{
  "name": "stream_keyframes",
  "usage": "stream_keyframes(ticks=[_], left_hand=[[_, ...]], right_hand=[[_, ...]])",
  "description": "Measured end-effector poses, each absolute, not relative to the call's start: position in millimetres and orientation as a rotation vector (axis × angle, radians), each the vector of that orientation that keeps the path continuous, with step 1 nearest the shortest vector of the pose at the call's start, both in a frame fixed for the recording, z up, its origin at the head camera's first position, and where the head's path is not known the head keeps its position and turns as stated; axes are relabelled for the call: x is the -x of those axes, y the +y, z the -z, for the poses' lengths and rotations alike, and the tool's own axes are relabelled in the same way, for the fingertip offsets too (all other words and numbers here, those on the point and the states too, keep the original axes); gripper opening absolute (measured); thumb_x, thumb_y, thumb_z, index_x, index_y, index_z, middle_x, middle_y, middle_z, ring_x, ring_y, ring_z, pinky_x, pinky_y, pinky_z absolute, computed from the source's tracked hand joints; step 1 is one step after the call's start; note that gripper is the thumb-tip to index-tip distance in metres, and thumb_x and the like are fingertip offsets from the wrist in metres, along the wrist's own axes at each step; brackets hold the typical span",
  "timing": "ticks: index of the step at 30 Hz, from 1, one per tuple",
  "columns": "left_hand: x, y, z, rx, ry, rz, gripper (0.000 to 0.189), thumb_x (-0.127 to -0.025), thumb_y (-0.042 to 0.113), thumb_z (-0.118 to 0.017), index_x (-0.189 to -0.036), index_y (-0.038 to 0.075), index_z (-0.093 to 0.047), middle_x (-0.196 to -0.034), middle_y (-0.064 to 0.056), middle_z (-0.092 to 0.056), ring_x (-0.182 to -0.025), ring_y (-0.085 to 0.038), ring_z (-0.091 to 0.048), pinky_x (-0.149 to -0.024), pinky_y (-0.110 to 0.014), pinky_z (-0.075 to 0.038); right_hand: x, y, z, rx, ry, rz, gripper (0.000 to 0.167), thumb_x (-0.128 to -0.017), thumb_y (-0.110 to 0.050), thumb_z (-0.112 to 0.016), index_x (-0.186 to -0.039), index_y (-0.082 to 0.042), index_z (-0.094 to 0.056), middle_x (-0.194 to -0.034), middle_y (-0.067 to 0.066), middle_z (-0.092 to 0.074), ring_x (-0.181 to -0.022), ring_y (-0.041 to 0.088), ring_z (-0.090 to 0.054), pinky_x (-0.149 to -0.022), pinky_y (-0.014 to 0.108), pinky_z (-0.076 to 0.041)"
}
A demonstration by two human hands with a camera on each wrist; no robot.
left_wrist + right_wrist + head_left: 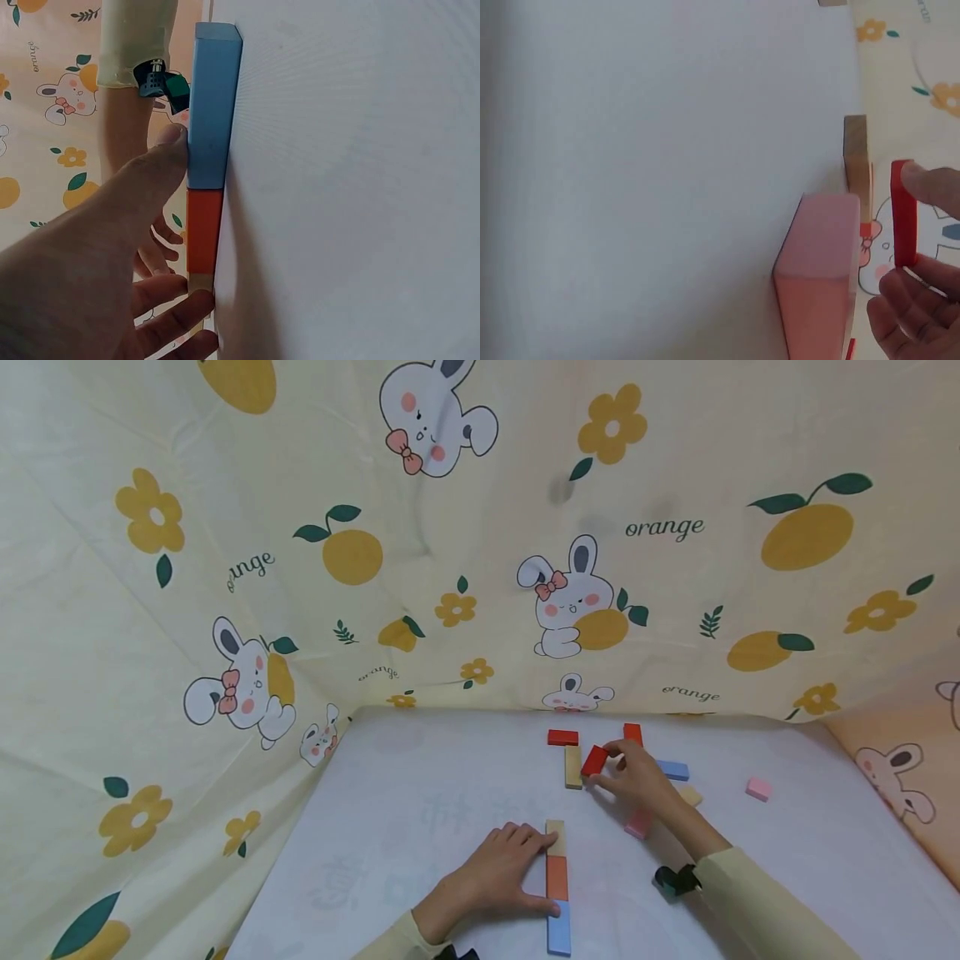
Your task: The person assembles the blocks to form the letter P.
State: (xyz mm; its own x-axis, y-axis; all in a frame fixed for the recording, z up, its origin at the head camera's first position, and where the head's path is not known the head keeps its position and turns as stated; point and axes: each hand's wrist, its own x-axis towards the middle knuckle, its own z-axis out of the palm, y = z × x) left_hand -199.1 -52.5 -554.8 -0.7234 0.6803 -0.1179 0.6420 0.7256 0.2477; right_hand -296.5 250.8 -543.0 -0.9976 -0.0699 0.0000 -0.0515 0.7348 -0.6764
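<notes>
My right hand (pixel 641 781) pinches a red block (pixel 595 762) between thumb and fingers. In the right wrist view that red block (pixel 904 217) shows narrow side on, with a fingertip at each end. My left hand (pixel 495 870) rests beside a straight row of three blocks: wooden (pixel 555 837), orange (pixel 557 878) and blue (pixel 558 931). Its thumb touches the blue block (pixel 214 112), while its spread fingers reach the wooden one. The row's blocks lie end to end. Just left of the held block lies another wooden block (pixel 573 767).
A red block (pixel 562 737) lies behind, another red one (pixel 632 732) beyond the right hand. Around that forearm are a blue block (pixel 672 770), a wooden piece (pixel 689 795) and a pink block (pixel 638 823). Farther right sits a small pink block (pixel 758 789). Patterned cloth (pixel 480 527) surrounds the white table (pixel 360 802).
</notes>
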Motion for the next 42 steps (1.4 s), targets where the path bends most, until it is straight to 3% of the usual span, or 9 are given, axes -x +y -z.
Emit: stream_keyframes(ticks=[14, 20, 29, 36, 42], left_hand=[[199, -54, 557, -1.099, 2.735, -0.29, 0.102, -0.084, 0.087, -0.065, -0.166, 0.03, -0.041, -0.148, 0.008, -0.054, -0.133, -0.014, -0.049, -0.11, -0.039, -0.045], [200, -54, 558, -1.092, 2.726, -0.301, 0.103, -0.084, 0.088, -0.064, -0.166, 0.031, -0.041, -0.148, 0.009, -0.054, -0.133, -0.014, -0.049, -0.111, -0.039, -0.045], [200, -55, 557, -1.091, 2.722, -0.319, 0.103, -0.084, 0.088, -0.064, -0.167, 0.032, -0.039, -0.15, 0.008, -0.053, -0.134, -0.014, -0.048, -0.112, -0.04, -0.044], [199, -56, 555, -1.102, 2.726, -0.322, 0.103, -0.085, 0.087, -0.064, -0.167, 0.031, -0.039, -0.15, 0.008, -0.053, -0.135, -0.014, -0.048, -0.112, -0.04, -0.044], [198, -56, 555, -1.124, 2.732, -0.317, 0.102, -0.086, 0.086, -0.064, -0.167, 0.03, -0.039, -0.151, 0.007, -0.053, -0.134, -0.014, -0.048, -0.111, -0.04, -0.045]], right_hand=[[282, 229, 540, 0.42, 2.868, 1.138, 0.065, -0.086, -0.028, -0.093, -0.139, -0.004, -0.063, -0.13, 0.014, -0.065, -0.101, 0.025, -0.055, -0.077, 0.03, -0.051], [280, 221, 542, 0.478, 2.789, 1.138, 0.067, -0.085, -0.033, -0.093, -0.14, -0.009, -0.064, -0.125, 0.008, -0.064, -0.1, 0.022, -0.055, -0.075, 0.027, -0.052], [276, 213, 545, 0.512, 2.706, 1.135, 0.066, -0.084, -0.039, -0.094, -0.138, -0.016, -0.064, -0.121, 0.002, -0.064, -0.105, 0.021, -0.056, -0.083, 0.029, -0.053], [275, 210, 545, 0.541, 2.713, 1.098, 0.063, -0.084, -0.039, -0.094, -0.134, -0.016, -0.065, -0.118, 0.001, -0.062, -0.111, 0.021, -0.056, -0.1, 0.044, -0.054], [275, 209, 545, 0.51, 2.684, 1.065, 0.062, -0.084, -0.037, -0.094, -0.134, -0.014, -0.065, -0.114, 0.0, -0.062, -0.109, 0.02, -0.056, -0.099, 0.043, -0.054]])
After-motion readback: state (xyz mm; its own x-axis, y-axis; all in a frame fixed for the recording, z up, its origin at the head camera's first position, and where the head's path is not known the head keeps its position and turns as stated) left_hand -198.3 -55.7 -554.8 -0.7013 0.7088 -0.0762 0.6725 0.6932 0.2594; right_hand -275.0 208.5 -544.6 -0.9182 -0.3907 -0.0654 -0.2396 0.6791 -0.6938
